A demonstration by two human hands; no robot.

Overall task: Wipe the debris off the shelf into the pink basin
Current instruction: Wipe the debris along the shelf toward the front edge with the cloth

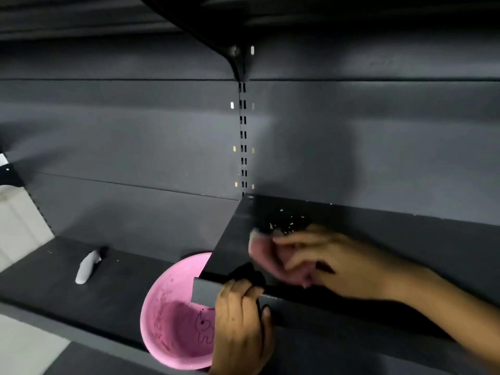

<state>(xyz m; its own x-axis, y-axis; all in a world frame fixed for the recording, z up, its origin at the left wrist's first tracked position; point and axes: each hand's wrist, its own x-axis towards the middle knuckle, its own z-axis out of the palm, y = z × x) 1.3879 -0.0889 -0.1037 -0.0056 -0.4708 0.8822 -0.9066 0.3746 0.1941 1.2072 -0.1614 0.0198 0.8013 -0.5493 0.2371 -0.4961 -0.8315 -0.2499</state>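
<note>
The right hand (311, 255) lies on top of the shelf (232, 247). Its fingers are curved over a pinkish cloth (263, 249) and hold it against the shelf. The hand is blurred, so I cannot tell how firm the grip is.

Just beyond the fingertips of this hand, toward the back wall, lies the debris (286, 226): small pale crumbs, scattered loosely. Some are almost touching the cloth and some are a little farther back.

To the left of the hand the shelf ends in a straight side edge. Past this edge and lower down, the pink basin (173, 320) stands on the lower shelf (121, 280), partly under the corner of the shelf. From the crumbs, then, the basin lies to the left, toward the person, and below.

The left hand (240, 320) is nearer to the basin. Its fingers are curled over the front lip of the shelf near that corner, and something black (249, 274) is under them.

In my judgement, the cloth must first go behind the crumbs and then pull them leftward over the side edge. A pull straight toward the person would drop them past the front lip, to the right of the basin.
</note>
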